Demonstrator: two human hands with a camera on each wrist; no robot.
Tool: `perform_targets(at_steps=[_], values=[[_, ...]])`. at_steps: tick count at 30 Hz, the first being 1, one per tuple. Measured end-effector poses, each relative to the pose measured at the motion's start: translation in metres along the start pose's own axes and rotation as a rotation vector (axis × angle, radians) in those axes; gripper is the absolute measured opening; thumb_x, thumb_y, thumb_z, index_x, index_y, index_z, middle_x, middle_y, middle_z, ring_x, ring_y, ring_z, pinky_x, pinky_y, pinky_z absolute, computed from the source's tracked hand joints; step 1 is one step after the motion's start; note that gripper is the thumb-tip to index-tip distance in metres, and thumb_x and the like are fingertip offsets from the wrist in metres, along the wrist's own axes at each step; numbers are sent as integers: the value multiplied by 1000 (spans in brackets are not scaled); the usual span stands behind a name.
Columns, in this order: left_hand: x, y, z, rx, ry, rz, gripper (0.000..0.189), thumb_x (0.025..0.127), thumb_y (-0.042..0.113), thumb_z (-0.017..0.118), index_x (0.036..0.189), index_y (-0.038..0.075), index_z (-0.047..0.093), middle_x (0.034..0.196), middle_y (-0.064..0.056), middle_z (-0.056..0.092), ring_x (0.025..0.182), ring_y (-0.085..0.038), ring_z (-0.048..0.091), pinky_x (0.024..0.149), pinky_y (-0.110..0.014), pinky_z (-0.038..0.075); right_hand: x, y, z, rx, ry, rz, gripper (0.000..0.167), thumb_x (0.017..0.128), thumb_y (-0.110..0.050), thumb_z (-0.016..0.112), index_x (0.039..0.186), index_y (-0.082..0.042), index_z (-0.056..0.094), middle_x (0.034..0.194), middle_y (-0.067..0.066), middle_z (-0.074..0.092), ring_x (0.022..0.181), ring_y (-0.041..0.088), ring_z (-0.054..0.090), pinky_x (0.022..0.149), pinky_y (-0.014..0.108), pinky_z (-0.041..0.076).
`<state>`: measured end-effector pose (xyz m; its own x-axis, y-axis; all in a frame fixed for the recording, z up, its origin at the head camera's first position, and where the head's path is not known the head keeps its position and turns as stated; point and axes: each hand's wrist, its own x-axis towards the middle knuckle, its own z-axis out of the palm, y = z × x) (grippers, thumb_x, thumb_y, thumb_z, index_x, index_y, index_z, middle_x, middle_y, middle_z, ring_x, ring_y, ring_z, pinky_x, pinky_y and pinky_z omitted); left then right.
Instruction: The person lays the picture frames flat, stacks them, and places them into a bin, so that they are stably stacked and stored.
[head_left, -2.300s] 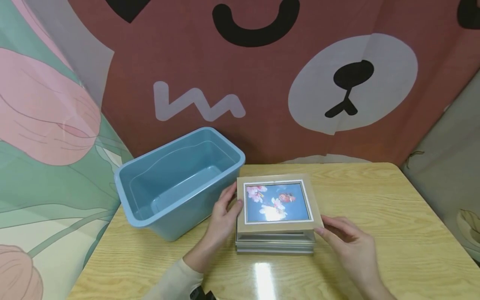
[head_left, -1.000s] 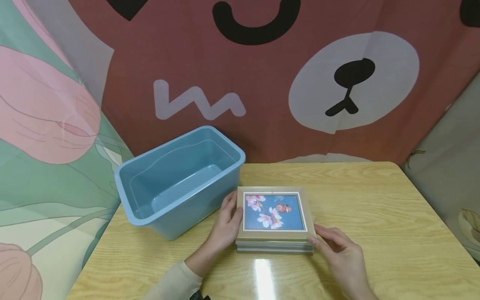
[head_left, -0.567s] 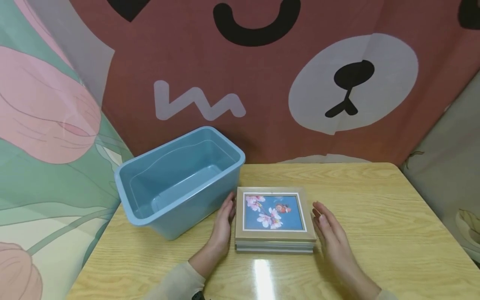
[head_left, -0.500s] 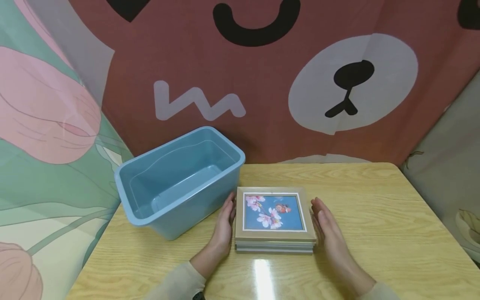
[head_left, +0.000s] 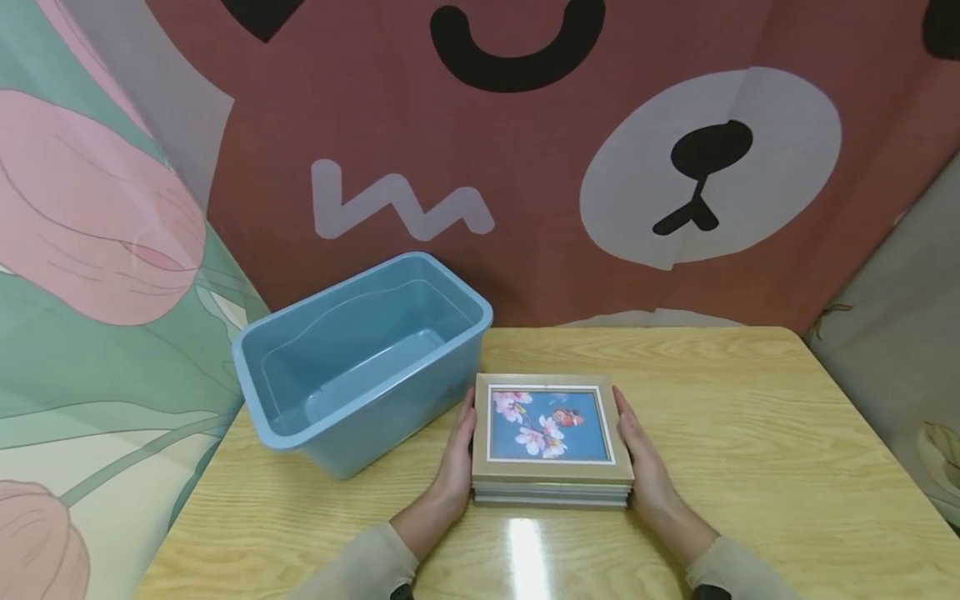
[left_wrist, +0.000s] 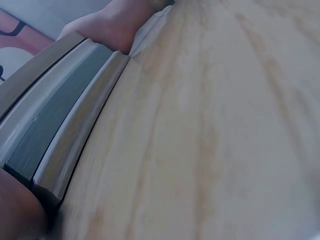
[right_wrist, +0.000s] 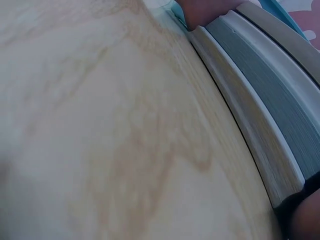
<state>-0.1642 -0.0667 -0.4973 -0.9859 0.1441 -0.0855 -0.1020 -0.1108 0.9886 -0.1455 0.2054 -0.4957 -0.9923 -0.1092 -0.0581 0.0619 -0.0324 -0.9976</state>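
A stack of picture frames [head_left: 551, 493] lies flat on the table in the head view. Its top frame [head_left: 555, 380] has a tan border, a white inner edge and a picture of pink blossoms on blue. My left hand [head_left: 454, 462] lies along the stack's left side with fingers extended. On the opposite side, my right hand [head_left: 647, 467] rests against the edges the same way. The left wrist view shows the layered frame edges [left_wrist: 60, 110] close up, tan, white and grey-green, low against the table. Similar edges [right_wrist: 265, 100] run between both hands in the right wrist view.
An open blue plastic bin [head_left: 360, 408] stands left of the stack, its near right side close to my left hand. The wood-grain table [head_left: 772, 467] extends to the right. Behind it hangs a printed cloth [head_left: 525, 275] with a bear face.
The top frame, earlier tilted up in both hands, came down onto the stack. My right hand let go of its corner, and both hands then flattened and closed in against the stack's sides.
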Motion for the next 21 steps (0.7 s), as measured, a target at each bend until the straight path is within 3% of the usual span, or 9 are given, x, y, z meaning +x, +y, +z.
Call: perform_targets(at_steps=[8,21], values=[[-4,-5,4,-50,0,-2,67,115,35,28,176,18,5,184,-9,-3,170,-34,-9,135,-64,-7,-2,3,3,109,27,52,71,116,-46,31,175,-18,3,184,-1,-6,169,27,-14,135,60,-12],[-5,-1,8,-93,53,40,67,114,31,34,175,15,13,184,-9,3,170,-34,-5,136,-61,-6,-6,1,8,208,56,58,66,116,-41,32,175,-22,8,184,0,-1,170,28,-6,137,56,-6]])
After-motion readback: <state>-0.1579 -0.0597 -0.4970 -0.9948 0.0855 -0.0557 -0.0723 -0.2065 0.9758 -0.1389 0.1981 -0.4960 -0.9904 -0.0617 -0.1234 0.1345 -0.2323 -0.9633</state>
